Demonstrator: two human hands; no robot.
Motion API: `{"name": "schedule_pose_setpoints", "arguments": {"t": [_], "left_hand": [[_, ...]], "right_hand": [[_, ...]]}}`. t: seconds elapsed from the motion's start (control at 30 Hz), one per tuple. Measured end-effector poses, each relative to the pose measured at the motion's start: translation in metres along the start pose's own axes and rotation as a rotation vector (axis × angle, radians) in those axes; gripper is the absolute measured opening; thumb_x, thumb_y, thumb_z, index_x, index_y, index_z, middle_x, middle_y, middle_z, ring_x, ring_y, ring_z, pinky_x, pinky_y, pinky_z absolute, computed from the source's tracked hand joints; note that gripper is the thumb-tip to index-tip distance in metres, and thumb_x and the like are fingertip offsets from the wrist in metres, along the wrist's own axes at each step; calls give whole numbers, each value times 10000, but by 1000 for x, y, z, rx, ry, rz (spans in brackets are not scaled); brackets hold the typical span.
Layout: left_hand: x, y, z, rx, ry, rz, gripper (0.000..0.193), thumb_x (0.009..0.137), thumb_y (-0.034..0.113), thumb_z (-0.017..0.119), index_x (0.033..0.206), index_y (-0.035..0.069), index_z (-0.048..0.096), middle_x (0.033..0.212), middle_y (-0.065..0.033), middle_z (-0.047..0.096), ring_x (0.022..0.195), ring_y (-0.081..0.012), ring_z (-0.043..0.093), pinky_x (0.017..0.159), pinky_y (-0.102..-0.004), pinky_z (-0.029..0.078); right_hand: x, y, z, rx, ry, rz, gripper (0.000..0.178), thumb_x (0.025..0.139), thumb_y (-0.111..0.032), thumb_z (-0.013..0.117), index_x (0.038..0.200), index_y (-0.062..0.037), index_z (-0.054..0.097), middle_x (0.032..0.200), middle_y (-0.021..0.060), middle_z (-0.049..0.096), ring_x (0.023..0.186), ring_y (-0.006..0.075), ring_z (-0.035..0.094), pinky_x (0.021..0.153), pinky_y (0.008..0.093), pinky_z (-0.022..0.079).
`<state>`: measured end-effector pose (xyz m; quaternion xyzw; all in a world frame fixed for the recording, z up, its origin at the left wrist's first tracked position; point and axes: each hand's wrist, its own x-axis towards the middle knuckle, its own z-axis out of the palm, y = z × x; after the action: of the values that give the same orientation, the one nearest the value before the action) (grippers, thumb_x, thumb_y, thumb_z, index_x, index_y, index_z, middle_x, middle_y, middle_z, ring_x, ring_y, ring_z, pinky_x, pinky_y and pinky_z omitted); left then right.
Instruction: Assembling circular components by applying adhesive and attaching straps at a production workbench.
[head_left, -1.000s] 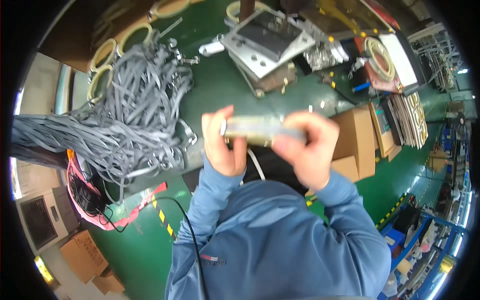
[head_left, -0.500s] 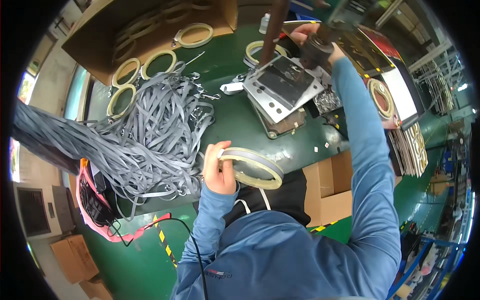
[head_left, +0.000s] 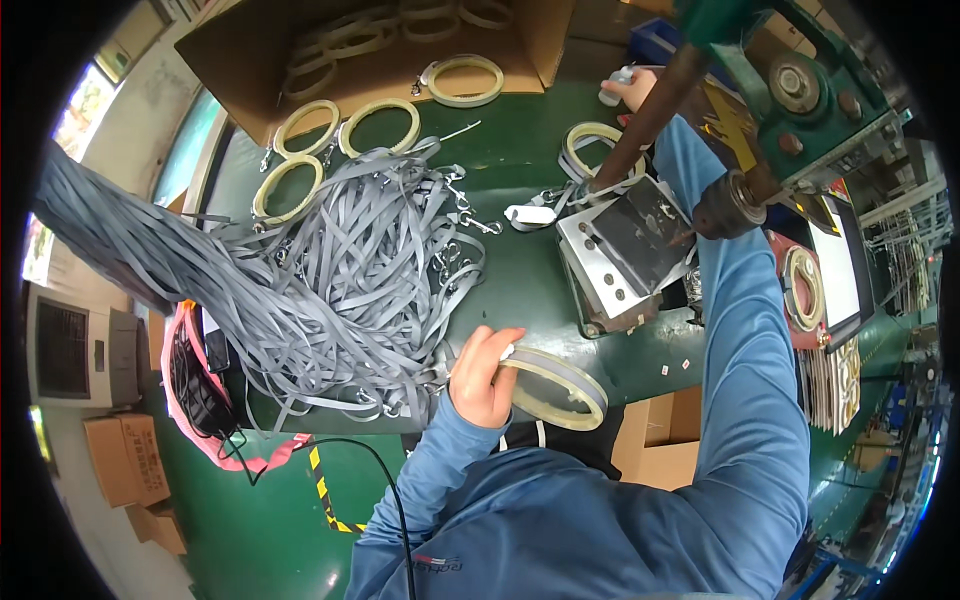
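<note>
My left hand (head_left: 484, 380) is closed on the near edge of a pale yellow ring (head_left: 592, 392) with a grey strap around it. This ring is tilted above the front edge of the table, and a small white piece shows by my fingertips. At the far side, beyond a brown metal bar, my right hand (head_left: 640, 88) has its fingers on a small whitish bottle (head_left: 613, 87). My right forearm stretches past a hand press (head_left: 790, 95), whose round dark weight hangs in front of the sleeve.
A pile of grey straps with metal clips (head_left: 350, 270) covers the table's left. Similar rings (head_left: 380, 128) lie behind it, by a cardboard box (head_left: 240, 70) holding more. A metal plate fixture (head_left: 625, 250) stands under the press. Another ring (head_left: 802, 290) lies at the right.
My right hand has moved from the press's dark weight to the bottle at the back. The left hand still holds the ring. The whole view has shifted, bringing more of the press into sight.
</note>
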<state>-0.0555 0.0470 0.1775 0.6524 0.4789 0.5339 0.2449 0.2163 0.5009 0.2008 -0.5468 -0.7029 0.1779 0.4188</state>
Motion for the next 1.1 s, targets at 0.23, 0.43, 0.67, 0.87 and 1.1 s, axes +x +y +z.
{"name": "schedule_pose_setpoints", "arguments": {"t": [0.23, 0.43, 0.67, 0.87, 1.1], "left_hand": [[-1, -7, 5, 35, 33, 92, 366, 816, -106, 526, 1166, -21, 590, 914, -175, 560, 760, -327, 585, 691, -360, 480], [-14, -16, 8, -457, 38, -214, 244, 1003, 0, 411, 1224, -58, 499, 845, -82, 606, 699, -113, 576, 645, -248, 472], [-13, -13, 10, -756, 132, -327, 225, 1042, 149, 467, 1164, -39, 490, 719, -60, 493, 578, -178, 522, 573, -401, 539], [-42, 13, 12, -1716, -472, -555, 305, 1081, 302, 399, 1171, 29, 502, 720, -49, 433, 516, -148, 414, 441, -359, 472], [-71, 18, 40, -2279, -804, -566, 344, 1107, 334, 272, 1224, 63, 448, 765, -30, 415, 546, -127, 412, 462, -339, 513]], "right_hand": [[-83, -48, -112, 150, 417, -127, 337, 861, -286, 738, 1052, -20, 659, 930, 93, 698, 854, 193, 676, 745, 367, 540], [-266, -134, -184, 315, 516, -74, 251, 985, -193, 624, 1154, -7, 617, 997, 82, 681, 916, 177, 667, 753, 351, 536], [-420, -198, -98, 426, 266, 19, 461, 836, -139, 743, 1210, -29, 495, 963, 72, 630, 796, 141, 630, 718, 268, 505], [-416, -202, -57, 1242, 41, 144, 609, 746, -107, 794, 1265, -3, 494, 1070, 99, 626, 1041, 222, 615, 930, 367, 504], [-366, -229, -31, 1989, -740, 359, 502, 937, -469, 549, 1088, 9, 515, 708, 3, 451, 671, 120, 421, 601, 288, 367]]}}
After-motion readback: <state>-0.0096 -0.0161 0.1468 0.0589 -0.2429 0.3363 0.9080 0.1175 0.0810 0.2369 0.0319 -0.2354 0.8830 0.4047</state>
